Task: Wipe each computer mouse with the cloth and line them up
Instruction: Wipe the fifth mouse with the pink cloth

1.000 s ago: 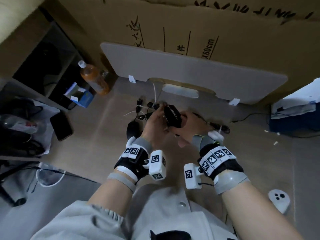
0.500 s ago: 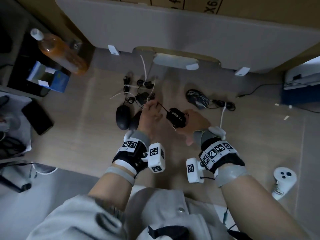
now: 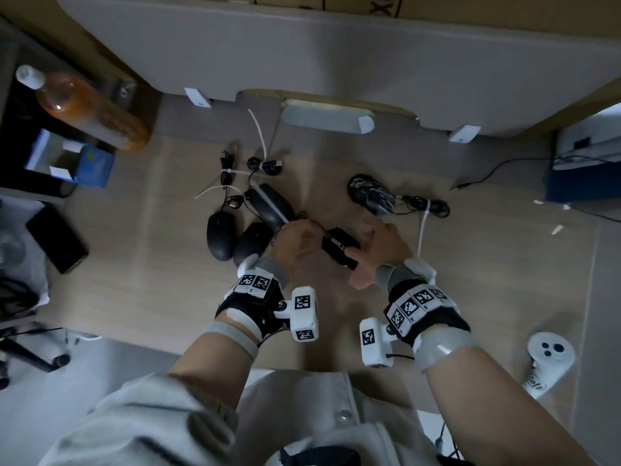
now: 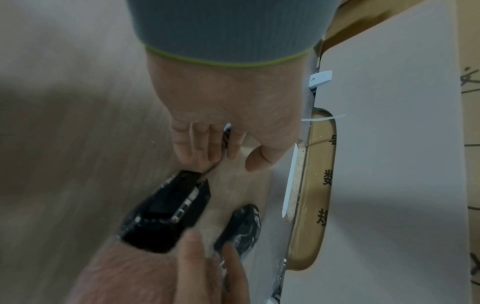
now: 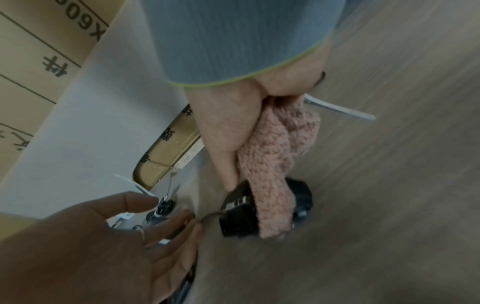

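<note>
My right hand (image 3: 376,238) grips an angular black mouse (image 3: 339,247) together with a pink fleecy cloth (image 5: 276,164), which drapes over the mouse (image 5: 240,216). My left hand (image 3: 297,232) pinches that mouse's thin cable (image 4: 225,139) between its fingers, just left of the mouse (image 4: 166,209). Three plain black mice lie close together on the wooden table to the left: one (image 3: 220,235), a second (image 3: 252,242) and a third (image 3: 268,205). A dark patterned mouse (image 3: 369,193) lies further back on the right.
Bundled cables with white zip ties (image 3: 255,166) lie behind the mice. A grey board (image 3: 336,62) stands along the back. An orange bottle (image 3: 90,109), blue box (image 3: 84,163) and phone (image 3: 57,240) are at left, a white controller (image 3: 549,358) at front right.
Both hands have come down toward the table with the angular mouse. My left hand has left the mouse body and now pinches its cable. The view has tilted down.
</note>
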